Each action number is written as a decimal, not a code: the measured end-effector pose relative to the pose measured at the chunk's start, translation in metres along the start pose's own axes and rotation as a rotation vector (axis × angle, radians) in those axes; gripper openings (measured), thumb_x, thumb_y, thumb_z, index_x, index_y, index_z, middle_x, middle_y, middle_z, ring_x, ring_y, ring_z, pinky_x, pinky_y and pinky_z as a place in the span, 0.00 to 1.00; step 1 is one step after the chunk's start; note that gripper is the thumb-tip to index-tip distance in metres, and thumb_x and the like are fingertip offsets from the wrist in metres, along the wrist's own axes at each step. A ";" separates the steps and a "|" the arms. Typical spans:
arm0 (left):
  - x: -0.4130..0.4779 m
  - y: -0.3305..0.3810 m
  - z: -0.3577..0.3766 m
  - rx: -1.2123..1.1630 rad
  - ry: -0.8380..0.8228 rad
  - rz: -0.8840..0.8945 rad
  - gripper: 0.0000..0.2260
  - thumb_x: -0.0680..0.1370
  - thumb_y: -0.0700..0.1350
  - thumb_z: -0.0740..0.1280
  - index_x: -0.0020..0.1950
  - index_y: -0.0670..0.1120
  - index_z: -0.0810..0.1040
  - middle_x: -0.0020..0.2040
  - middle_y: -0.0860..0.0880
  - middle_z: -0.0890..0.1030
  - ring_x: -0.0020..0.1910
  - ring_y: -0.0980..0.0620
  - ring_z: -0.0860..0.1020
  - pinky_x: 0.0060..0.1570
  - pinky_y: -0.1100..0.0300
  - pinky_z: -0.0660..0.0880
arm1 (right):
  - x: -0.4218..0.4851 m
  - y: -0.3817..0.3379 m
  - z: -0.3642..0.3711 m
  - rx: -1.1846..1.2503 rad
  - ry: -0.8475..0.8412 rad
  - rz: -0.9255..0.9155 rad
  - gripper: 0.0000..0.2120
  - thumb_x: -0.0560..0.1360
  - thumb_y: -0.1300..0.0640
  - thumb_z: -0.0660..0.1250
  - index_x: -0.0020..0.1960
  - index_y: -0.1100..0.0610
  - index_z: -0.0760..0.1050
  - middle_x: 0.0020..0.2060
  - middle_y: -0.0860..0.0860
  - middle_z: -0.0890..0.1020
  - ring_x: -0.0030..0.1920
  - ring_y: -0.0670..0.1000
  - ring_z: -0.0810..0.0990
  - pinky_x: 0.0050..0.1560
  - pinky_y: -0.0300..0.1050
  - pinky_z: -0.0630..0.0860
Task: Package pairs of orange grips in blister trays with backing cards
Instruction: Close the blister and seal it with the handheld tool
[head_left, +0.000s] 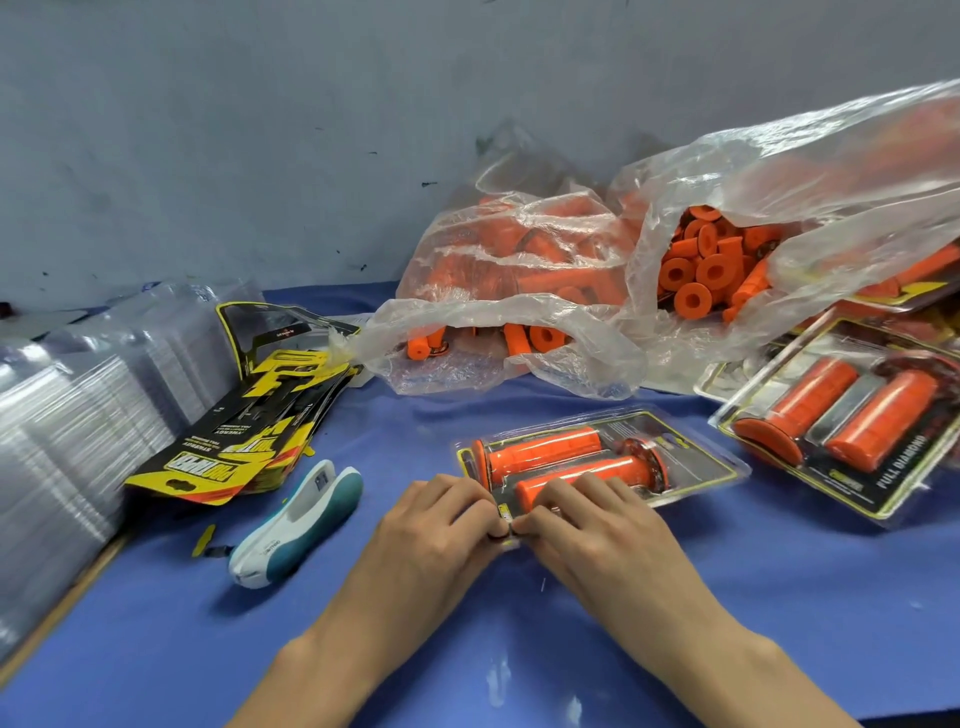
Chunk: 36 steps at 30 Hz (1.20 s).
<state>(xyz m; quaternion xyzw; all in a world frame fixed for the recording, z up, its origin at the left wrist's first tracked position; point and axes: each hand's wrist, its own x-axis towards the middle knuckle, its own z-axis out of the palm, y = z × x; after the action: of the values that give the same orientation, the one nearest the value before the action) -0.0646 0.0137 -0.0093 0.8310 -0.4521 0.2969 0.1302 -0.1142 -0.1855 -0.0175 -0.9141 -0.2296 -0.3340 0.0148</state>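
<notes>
Left hand (441, 514): knuckles up, fingers curled, pinching the near corner of the blister pack, fingertips meeting those of the other hand.
Right hand (587, 514): same pose, fingers curled over the near end of the front grip, thumb and forefinger pinching the same corner.
Blister pack (691, 462): flat on the tabletop, mid-frame, clear shell over a black and yellow backing card, long side slanting away to the right.
Orange grips (545, 449): two inside the pack, side by side, flanged ends pointing opposite ways.
Stapler (301, 525): white and teal, lying just left of the left hand, apart from it.
Backing cards (249, 415): loose fanned pile, black and yellow, behind the stapler, leaning on the tray stacks.
Blister trays (78, 431): clear stacks along the left edge.
Plastic bags (519, 312): two clear bags at the back, mouths open toward the camera, full of loose orange grips.
Finished packs (852, 415): piled at the right edge, top one holding two grips.
Tabletop (208, 649): covered in blue cloth, against a grey wall.
</notes>
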 end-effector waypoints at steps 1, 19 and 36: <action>-0.001 -0.001 0.000 0.008 -0.009 0.004 0.13 0.82 0.51 0.60 0.43 0.47 0.77 0.46 0.52 0.79 0.45 0.48 0.78 0.44 0.54 0.75 | 0.000 0.000 0.000 -0.008 0.008 -0.011 0.03 0.76 0.55 0.70 0.44 0.50 0.77 0.42 0.46 0.76 0.39 0.52 0.73 0.39 0.47 0.73; -0.027 -0.059 -0.018 0.049 0.009 -0.141 0.08 0.77 0.50 0.65 0.41 0.48 0.78 0.53 0.55 0.80 0.54 0.48 0.78 0.48 0.50 0.75 | -0.035 0.056 -0.017 0.000 0.070 0.125 0.11 0.79 0.51 0.60 0.41 0.52 0.77 0.38 0.47 0.74 0.38 0.53 0.73 0.41 0.45 0.68; -0.005 -0.020 -0.008 0.120 -0.033 -0.149 0.08 0.79 0.49 0.63 0.47 0.50 0.81 0.44 0.51 0.77 0.41 0.47 0.77 0.42 0.56 0.70 | -0.040 0.056 -0.015 -0.116 0.044 0.112 0.05 0.77 0.53 0.65 0.44 0.50 0.77 0.38 0.47 0.75 0.39 0.53 0.78 0.47 0.47 0.72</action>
<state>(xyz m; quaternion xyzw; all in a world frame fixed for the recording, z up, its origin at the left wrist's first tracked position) -0.0535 0.0319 -0.0050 0.8735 -0.3722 0.2993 0.0944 -0.1260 -0.2549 -0.0229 -0.9173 -0.1579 -0.3652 -0.0145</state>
